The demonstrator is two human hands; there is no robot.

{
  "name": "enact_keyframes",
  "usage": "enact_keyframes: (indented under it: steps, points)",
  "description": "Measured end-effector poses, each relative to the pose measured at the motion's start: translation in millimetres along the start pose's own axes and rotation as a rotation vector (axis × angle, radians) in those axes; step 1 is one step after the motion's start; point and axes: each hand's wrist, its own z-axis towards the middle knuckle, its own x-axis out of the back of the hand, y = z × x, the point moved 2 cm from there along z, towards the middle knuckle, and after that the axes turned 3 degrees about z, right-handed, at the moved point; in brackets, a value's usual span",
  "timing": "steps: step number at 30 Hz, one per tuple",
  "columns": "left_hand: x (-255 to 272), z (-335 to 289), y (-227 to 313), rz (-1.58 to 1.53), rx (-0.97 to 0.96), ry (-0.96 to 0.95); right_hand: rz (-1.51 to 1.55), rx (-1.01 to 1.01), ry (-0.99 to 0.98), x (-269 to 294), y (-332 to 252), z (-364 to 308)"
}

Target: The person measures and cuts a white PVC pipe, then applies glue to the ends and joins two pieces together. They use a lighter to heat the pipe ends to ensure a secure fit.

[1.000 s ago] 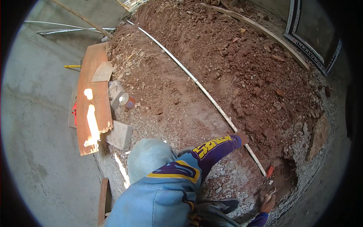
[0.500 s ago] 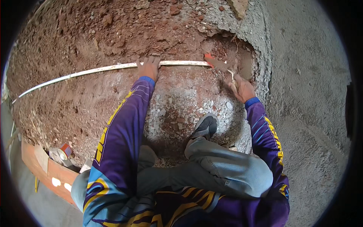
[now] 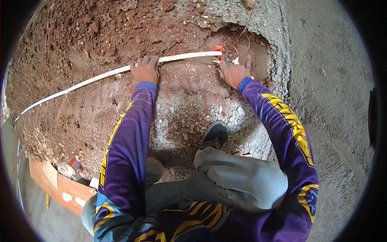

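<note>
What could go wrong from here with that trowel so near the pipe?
The trowel in the right hand lies close beside the pipe and might scrape it. It points toward the left hand on the pipe, so a slip could nick that hand. The hole has a ragged edge that may crumble inward.

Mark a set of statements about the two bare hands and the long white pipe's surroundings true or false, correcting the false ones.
1. The bare left hand touches the long white pipe. True.
2. The bare right hand holds nothing. False: it holds a flat-bladed grey hand tool.
3. A bright red-orange piece is at the pipe's right end. True.
4. The orange-brown wooden board lies at the picture's upper right. False: it lies at lower left.
</note>
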Motion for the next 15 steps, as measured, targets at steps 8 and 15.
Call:
enact_keyframes:
  steps: [8, 15]
  points:
    - [20.8, 6.4, 10.5, 0.084, 0.049, -0.091, 0.059, 0.181, -0.05, -12.4, 8.2, 18.8]
    - [18.9, 3.8, 9.2, 0.074, -0.009, -0.107, 0.088, 0.217, 0.044, -9.2, -13.5, -8.6]
